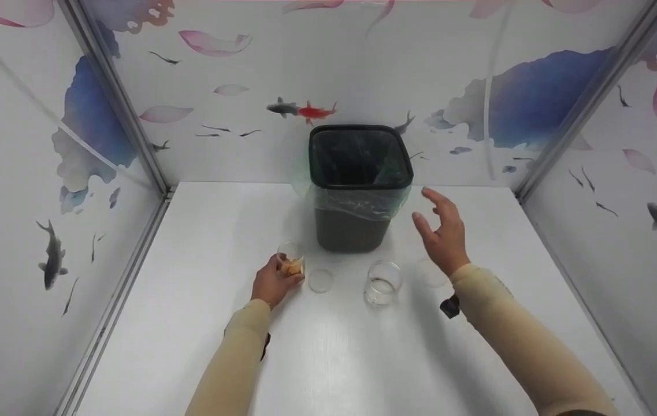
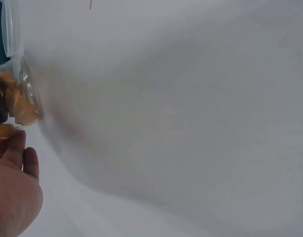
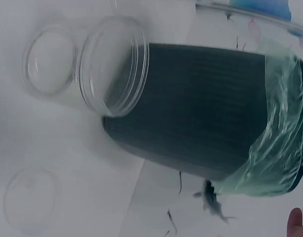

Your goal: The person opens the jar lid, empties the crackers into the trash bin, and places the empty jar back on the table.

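My left hand (image 1: 273,286) grips a small clear jar (image 1: 290,249) with orange pieces (image 1: 292,268) in its lower part. In the left wrist view, fingers (image 2: 30,163) lie against that jar, and part of it is cut off by the frame edge. My right hand (image 1: 445,240) is raised right of the bin, thumb and fingers apart, holding nothing. Between the hands stands a second clear jar (image 1: 382,284), its mouth uncovered and no contents visible. A clear round lid (image 1: 321,281) lies just right of the left hand; another faint lid (image 3: 31,201) shows in the right wrist view.
A dark grey bin (image 1: 351,231) with a translucent greenish liner (image 1: 357,203) stands at the back of the white table (image 1: 328,358), behind the jars. Patterned panels (image 1: 218,144) enclose the table at the back and both sides.
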The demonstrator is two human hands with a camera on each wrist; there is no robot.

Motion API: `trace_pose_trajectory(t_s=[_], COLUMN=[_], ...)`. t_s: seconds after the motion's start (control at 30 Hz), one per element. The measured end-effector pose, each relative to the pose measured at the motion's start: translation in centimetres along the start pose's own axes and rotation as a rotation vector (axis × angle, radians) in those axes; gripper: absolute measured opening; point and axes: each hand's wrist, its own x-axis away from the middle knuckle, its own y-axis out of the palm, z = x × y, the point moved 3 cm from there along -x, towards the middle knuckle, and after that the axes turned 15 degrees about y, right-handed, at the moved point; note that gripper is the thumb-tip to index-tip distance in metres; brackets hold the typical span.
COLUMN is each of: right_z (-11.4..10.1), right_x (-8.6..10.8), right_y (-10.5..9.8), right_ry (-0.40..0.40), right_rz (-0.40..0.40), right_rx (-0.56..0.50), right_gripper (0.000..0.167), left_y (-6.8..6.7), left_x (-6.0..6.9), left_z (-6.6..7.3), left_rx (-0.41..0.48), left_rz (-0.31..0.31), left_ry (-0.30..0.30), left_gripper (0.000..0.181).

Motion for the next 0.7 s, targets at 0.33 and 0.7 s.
trace_pose_trajectory(t_s=[0.33, 0.7], right_z=[2.5, 2.3], right_x=[-5.4, -6.9], right_y=[1.4, 3.5], right_ry=[0.314, 0.291], right_rz=[-0.2, -0.261], right_rx=[0.042, 0.056], right_gripper=[0.068, 0.073], left_y=[0.0, -0.1], left_x=[0.0, -0.1], left_z=[-0.2, 0.0], left_rx=[0.008, 0.01], left_rz=[0.0, -0.022], left_ry=[-0.012, -0.026], left_gripper=[0.068, 0.065])
